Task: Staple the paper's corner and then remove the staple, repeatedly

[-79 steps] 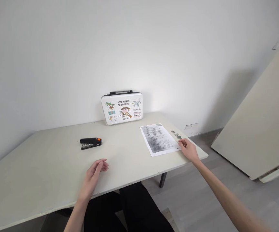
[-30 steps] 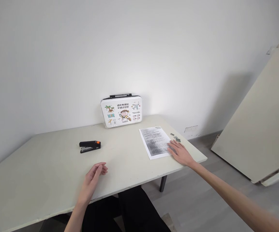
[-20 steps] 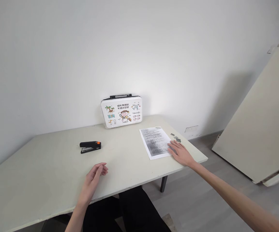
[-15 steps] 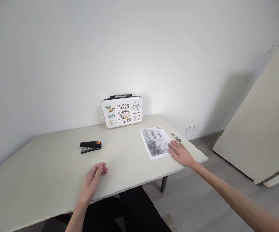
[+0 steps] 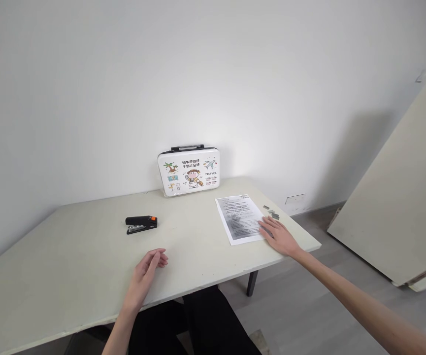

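My right hand (image 5: 279,237) lies flat with fingers stretched out, its fingertips on the right edge of a printed sheet of paper (image 5: 240,217). Just beyond those fingers are several small grey strips of staples (image 5: 275,215). My left hand (image 5: 147,268) rests on its side near the table's front edge, fingers loosely bent and the thumb apart from them, with nothing visible in it. A black stapler (image 5: 141,224) with an orange patch lies a short way beyond my left hand, not touched.
A white carry case (image 5: 189,172) with cartoon prints and a black handle stands at the back of the pale table (image 5: 83,261), close to the wall. The table's right corner (image 5: 318,245) is near my right wrist. A large pale panel (image 5: 393,197) leans at the right.
The camera view has shifted slightly, so everything sits a little further right in the picture. Both hands, the paper and the stapler keep their places on the table.
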Action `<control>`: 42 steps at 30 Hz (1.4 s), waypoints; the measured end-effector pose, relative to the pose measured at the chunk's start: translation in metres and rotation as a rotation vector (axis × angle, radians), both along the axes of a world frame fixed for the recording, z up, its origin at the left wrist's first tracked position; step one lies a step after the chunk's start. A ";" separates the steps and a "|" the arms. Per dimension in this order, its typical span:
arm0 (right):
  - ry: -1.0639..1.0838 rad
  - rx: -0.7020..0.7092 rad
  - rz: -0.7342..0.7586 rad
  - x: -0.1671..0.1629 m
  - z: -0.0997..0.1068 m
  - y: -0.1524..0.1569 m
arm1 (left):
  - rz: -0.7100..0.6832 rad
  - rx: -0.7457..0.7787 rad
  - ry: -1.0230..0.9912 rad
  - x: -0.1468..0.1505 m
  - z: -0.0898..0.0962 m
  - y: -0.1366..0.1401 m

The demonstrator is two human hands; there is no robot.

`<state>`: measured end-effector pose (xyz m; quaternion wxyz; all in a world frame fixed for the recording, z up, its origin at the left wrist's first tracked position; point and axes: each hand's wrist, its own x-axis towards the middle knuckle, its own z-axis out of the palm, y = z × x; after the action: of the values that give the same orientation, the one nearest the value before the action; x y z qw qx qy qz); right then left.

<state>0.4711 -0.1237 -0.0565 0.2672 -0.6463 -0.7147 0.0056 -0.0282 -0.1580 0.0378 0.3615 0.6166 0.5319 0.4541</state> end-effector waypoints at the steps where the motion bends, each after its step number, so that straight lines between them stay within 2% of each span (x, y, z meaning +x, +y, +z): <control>1: 0.001 -0.002 -0.004 0.000 0.000 0.000 | -0.003 -0.006 0.003 -0.001 -0.001 0.001; 7: -0.011 -0.024 -0.017 -0.002 0.003 -0.001 | -0.011 -0.017 0.016 -0.003 -0.005 0.002; 16: -0.043 -0.076 0.015 -0.007 0.015 -0.007 | -0.019 -0.007 0.054 -0.001 0.001 -0.003; 21: -0.017 -0.059 0.048 -0.021 0.018 -0.012 | -0.028 0.008 0.089 -0.001 -0.001 -0.002; 26: 0.016 -0.050 0.148 -0.057 0.023 -0.023 | -0.037 0.008 0.118 0.001 0.002 -0.002; 33: 0.030 -0.030 0.289 -0.120 0.037 -0.037 | -0.043 0.041 0.255 -0.001 0.001 -0.003; 37: 0.054 -0.023 0.342 -0.158 0.042 -0.047 | -0.052 0.117 0.358 0.002 -0.013 0.001; 42: 0.100 -0.043 0.392 -0.202 0.048 -0.063 | -0.023 0.312 0.615 0.005 -0.038 0.007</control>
<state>0.2689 -0.1867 -0.0088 0.2823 -0.4992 -0.8124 0.1050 -0.0228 -0.1506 0.0002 0.0907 0.7784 0.5331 0.3189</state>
